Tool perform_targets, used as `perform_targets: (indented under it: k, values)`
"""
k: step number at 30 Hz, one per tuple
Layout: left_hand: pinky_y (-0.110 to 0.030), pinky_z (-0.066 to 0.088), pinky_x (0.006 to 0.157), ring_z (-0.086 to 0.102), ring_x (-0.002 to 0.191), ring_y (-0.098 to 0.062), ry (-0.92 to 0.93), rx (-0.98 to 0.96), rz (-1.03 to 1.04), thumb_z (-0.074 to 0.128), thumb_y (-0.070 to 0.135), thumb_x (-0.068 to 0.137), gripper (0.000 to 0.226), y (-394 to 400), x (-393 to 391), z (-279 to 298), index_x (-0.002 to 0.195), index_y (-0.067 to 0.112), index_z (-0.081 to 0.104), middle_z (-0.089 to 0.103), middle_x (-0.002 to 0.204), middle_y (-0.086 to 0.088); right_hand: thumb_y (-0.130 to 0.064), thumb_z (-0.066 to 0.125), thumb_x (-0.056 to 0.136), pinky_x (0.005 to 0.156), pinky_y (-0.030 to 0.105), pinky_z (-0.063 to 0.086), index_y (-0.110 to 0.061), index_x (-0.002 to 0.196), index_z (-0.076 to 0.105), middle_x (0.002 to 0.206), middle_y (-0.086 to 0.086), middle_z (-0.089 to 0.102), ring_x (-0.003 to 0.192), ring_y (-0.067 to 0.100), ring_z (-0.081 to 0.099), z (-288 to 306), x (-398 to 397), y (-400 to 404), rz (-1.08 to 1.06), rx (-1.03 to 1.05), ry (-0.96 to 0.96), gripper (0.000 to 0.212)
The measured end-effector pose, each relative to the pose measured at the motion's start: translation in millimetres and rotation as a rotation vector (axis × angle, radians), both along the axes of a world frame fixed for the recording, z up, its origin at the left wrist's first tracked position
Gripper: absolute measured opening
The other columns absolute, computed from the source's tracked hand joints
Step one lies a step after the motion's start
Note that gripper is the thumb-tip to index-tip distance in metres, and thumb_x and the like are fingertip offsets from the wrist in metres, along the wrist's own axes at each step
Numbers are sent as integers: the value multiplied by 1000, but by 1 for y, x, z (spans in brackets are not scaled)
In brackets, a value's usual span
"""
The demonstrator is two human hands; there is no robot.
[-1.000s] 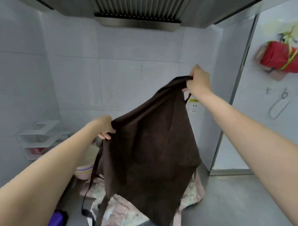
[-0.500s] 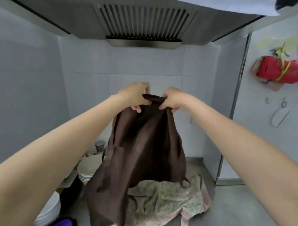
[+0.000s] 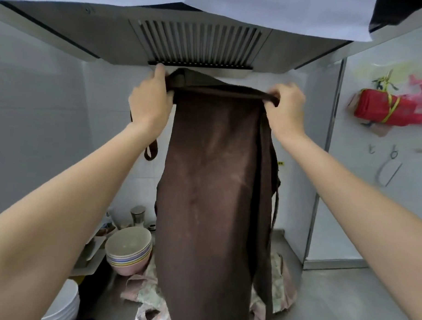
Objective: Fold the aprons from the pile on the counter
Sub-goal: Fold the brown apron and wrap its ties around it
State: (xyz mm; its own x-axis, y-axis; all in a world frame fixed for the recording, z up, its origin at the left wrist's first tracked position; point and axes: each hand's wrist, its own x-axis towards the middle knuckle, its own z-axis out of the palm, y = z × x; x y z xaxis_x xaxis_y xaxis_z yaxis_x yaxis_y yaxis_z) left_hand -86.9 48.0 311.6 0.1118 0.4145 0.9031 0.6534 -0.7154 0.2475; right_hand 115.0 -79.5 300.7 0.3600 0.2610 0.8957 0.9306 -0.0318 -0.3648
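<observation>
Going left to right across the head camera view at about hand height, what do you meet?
Left hand gripping one top corner → brown apron hanging between the hands → right hand gripping the other corner → red package on the wall.

Brown apron (image 3: 213, 196) held up just under range hood (image 3: 199, 44), left hand (image 3: 151, 101) and right hand (image 3: 287, 109) each gripping a top corner. It hangs down over floral apron (image 3: 278, 289) on steel surface (image 3: 343, 303). Stacked bowls (image 3: 130, 250) left of brown apron.
</observation>
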Motion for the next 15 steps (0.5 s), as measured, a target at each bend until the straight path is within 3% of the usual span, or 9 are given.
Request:
perform_targets:
  k: [1, 2, 4, 6, 8, 10, 12, 14, 15]
  values:
    - [-37, 45, 70, 60, 89, -37, -123, -16, -126, 49, 8, 88, 28, -2, 2, 0, 115, 5, 45, 63, 104, -15, 0, 55, 85, 67, 21, 28, 4, 95, 63, 96, 16, 58, 88, 23, 51, -1, -3, -5, 11, 2, -65, 14]
    - [-39, 49, 72, 63, 85, -34, -144, -59, -227, 51, 9, 86, 27, -5, 3, -5, 113, 8, 46, 66, 98, -14, -1, 56, 84, 62, 24, 26, 5, 93, 61, 94, 19, 58, 87, 25, 52, -5, -1, -6, 30, -181, -148, 12]
    - [-39, 53, 69, 68, 75, -27, 184, -192, -249, 54, 13, 85, 14, -8, 11, -28, 99, 13, 51, 70, 77, -10, -6, 62, 83, 53, 28, 27, -2, 92, 60, 84, 14, 57, 84, 25, 52, -21, 3, -6, -26, -875, -221, 11]
    - [-29, 53, 61, 68, 57, -16, 562, -407, -235, 54, 17, 83, 4, -15, 24, -58, 82, 19, 50, 66, 54, 0, -5, 61, 84, 51, 24, 32, -7, 84, 54, 77, 6, 52, 83, 24, 51, -36, 20, -6, -155, -1107, -127, 7]
    - [-21, 49, 50, 62, 42, -6, 718, -550, -307, 53, 21, 84, 8, -30, 34, -85, 78, 21, 48, 58, 40, 6, 3, 48, 87, 60, 25, 39, -8, 87, 50, 90, 12, 57, 85, 28, 53, -42, 32, -2, -188, -902, -6, 11]
    - [-19, 48, 48, 64, 47, -6, 862, -706, -458, 55, 25, 88, 13, -49, 44, -111, 86, 13, 50, 61, 47, 6, 9, 33, 87, 63, 33, 47, -11, 99, 44, 99, 17, 54, 73, 30, 55, -44, 38, 3, -164, -719, 135, 26]
    - [-19, 51, 58, 68, 59, -13, 1076, -959, -712, 57, 24, 92, 22, -72, 49, -133, 109, 14, 48, 70, 87, -1, 8, 28, 88, 64, 41, 53, -10, 109, 43, 99, 18, 50, 66, 32, 56, -40, 37, 8, -127, -625, 224, 32]
    - [-20, 55, 64, 67, 68, -15, 1189, -1159, -991, 56, 16, 93, 42, -79, 54, -151, 132, 22, 45, 53, 133, -2, 5, 30, 89, 71, 41, 51, -3, 114, 47, 101, 19, 54, 78, 33, 55, -32, 38, 12, -138, -483, 173, 32]
    - [-19, 55, 64, 68, 70, -14, 1171, -1175, -1055, 55, 12, 93, 45, -74, 57, -159, 135, 24, 45, 46, 140, -1, 3, 32, 89, 74, 39, 47, -1, 113, 49, 99, 18, 55, 84, 32, 55, -27, 37, 13, -101, -391, 153, 30]
